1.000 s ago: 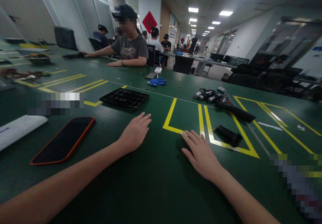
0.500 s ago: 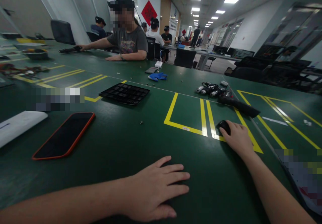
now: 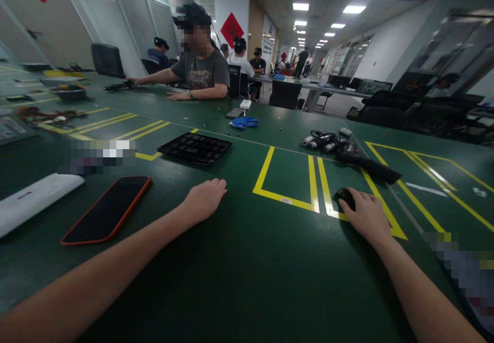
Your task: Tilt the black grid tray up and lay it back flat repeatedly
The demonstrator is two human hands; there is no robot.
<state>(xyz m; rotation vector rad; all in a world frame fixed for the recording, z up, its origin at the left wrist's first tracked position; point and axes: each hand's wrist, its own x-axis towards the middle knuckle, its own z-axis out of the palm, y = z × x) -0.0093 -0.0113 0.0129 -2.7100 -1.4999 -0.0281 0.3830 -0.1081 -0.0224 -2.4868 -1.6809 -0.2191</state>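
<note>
Your right hand (image 3: 368,218) is closed over a black plastic piece (image 3: 343,197), thumb along its near side, fingers hiding most of it. The piece sits within a yellow tape outline (image 3: 323,184) on the green table (image 3: 247,281), toward your right. Your left hand (image 3: 204,199) is low at the table, palm down, fingers together and curled; whether anything is pinched under them, you cannot tell from here.

Just beyond the left hand: a black gridded tray (image 3: 196,148), lying flat. To its left, nearer you, an orange-edged phone (image 3: 110,209), screen dark, with a white case (image 3: 38,199) farther left. Past your right hand, silver-ended cylinders (image 3: 328,145) bunched with black cable, a long black part (image 3: 372,168) just beside them. Blue glove (image 3: 244,122) farther out, mid-table. Across the table, a co-worker (image 3: 203,73) in a grey shirt, one arm stretched sideways.
</note>
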